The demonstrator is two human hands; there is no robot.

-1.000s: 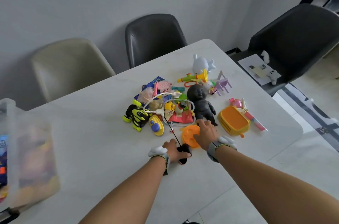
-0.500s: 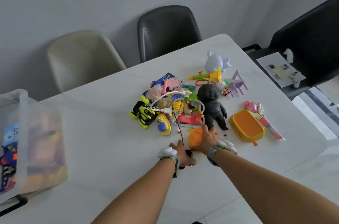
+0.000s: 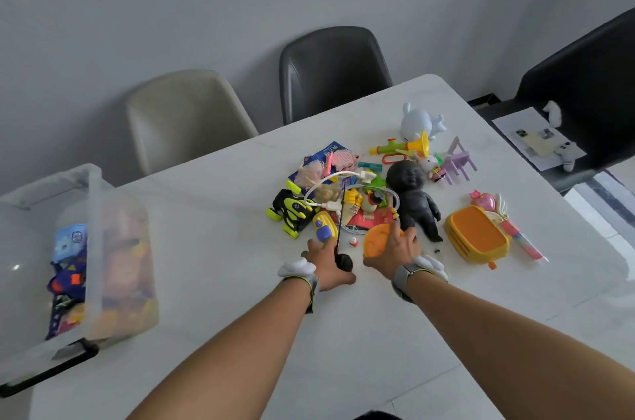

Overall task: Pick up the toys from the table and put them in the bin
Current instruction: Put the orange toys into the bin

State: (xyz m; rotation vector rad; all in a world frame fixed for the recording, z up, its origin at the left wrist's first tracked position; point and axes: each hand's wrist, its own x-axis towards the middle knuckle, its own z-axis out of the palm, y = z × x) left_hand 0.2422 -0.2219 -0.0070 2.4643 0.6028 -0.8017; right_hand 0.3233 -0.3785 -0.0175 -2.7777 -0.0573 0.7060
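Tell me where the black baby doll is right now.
In the head view, the black baby doll lies right of the toy pile, between the right hand and the purple toy chair.

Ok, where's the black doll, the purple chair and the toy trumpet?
black doll [image 3: 417, 204], head view, on its belly
purple chair [image 3: 458, 162], head view, on its seat
toy trumpet [image 3: 423, 144], head view, on its yellow bell
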